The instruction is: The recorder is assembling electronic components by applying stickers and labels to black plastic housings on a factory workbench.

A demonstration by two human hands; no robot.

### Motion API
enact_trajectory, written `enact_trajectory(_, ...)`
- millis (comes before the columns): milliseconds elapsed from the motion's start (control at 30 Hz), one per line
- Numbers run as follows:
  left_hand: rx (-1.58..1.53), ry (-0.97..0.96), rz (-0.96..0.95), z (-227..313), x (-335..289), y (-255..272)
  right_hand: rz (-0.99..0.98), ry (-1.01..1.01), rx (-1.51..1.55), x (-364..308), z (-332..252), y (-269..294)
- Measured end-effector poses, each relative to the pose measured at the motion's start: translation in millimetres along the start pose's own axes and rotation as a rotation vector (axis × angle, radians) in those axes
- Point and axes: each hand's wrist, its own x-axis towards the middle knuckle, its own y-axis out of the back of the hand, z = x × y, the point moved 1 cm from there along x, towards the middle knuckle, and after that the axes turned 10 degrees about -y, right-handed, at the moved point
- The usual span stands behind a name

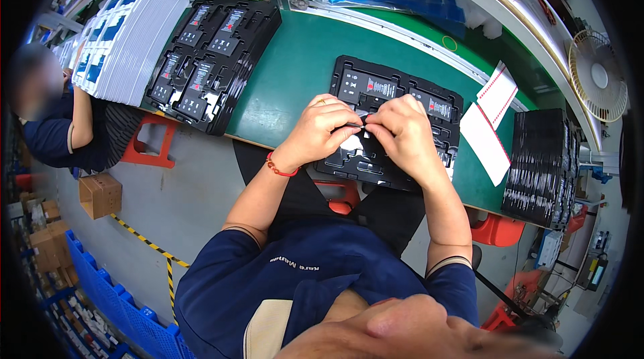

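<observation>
My left hand (320, 130), with a red bracelet at its wrist, is closed, thumb and finger pinching a thin, small dark piece (353, 125). Opposite it, my right hand (407, 136) pinches near the other end, where a tiny light bit shows. The piece is too small to name and partly covered by fingertips. Both hands hover over a black plastic tray (345, 62) on the green tabletop (295, 71). Flat black batteries with printed labels lie in its compartments, one at upper left (369, 84) and another at upper right (435, 107). My hands hide the tray's middle.
At left stand stacked black trays with batteries (225, 37) and a tall white tray stack (151, 37). White sheets (484, 141) and more stacked black trays (542, 158) are at right. A fan (597, 74) stands beyond. A person (50, 117) sits far left near a red stool (151, 148).
</observation>
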Motion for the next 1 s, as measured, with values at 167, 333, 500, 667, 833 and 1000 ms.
enact_trajectory(167, 0.010, -0.011, -0.024, 0, -1, 1, -0.026, 0.197, -0.182, -1, -5, 1)
enact_trajectory(333, 0.029, -0.027, -0.012, 1, -3, -1, 0.096, 0.317, -0.296, 0, -5, -13)
enact_trajectory(500, 0.098, -0.066, 0.002, 1, -13, -1, 0.075, 0.281, -0.413, -11, -2, -18)
enact_trajectory(667, 0.187, -0.141, -0.163, 18, -23, 14, 0.131, -0.038, -0.143, -38, 19, 29)
enact_trajectory(833, 0.315, 0.022, 0.001, 25, -33, 10, 0.528, -0.652, -0.061, -97, 90, 49)
enact_trajectory(1000, 0.381, 0.303, 0.014, 17, -53, 14, 0.407, -0.888, 0.094, -107, 103, 24)
